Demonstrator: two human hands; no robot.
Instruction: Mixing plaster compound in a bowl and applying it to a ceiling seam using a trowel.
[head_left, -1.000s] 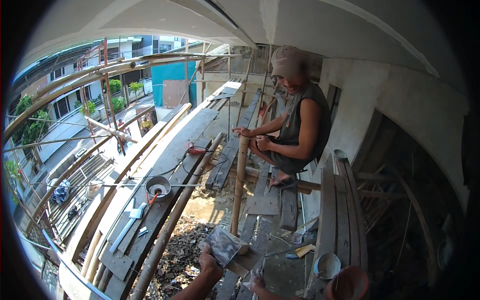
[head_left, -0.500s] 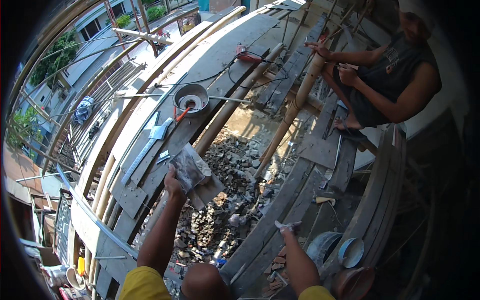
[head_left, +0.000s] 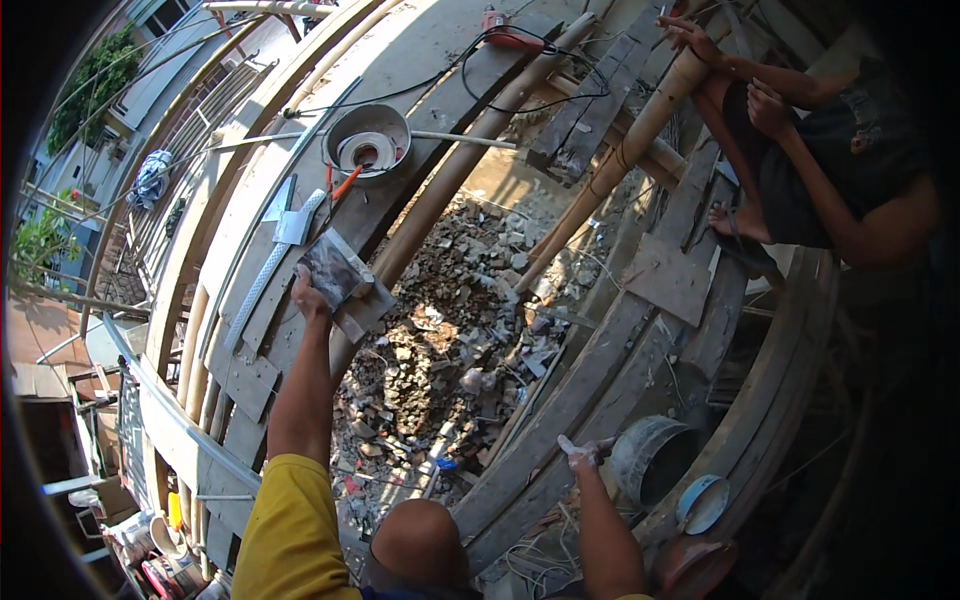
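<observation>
My left hand point(head_left: 312, 297) reaches out over the planks at the left and grips a flat, shiny grey rectangular plate point(head_left: 338, 272) by its near edge; its exact kind is unclear. Just beyond and below the plate shows a small wooden board point(head_left: 366, 312), partly covered by it. My right hand point(head_left: 588, 453), smeared whitish, is empty with its fingers stretched out. It hovers beside a grey bucket point(head_left: 652, 462) on the right-hand planks. Ahead of my left hand lie a perforated metal strip point(head_left: 262, 292) and an orange-handled tool point(head_left: 347, 183) resting against a round metal bowl point(head_left: 392, 128).
A co-worker point(head_left: 850, 150) sits barefoot at the right on the scaffold. Broken rubble point(head_left: 430, 350) fills the gap between the planks. A red power tool point(head_left: 512, 36) with a black cable lies at the far end. A blue-rimmed container point(head_left: 703, 503) stands near my right forearm.
My view has shifted. My left hand has moved left and farther away, still gripping the plate. My right hand now appears nearer the grey bucket.
</observation>
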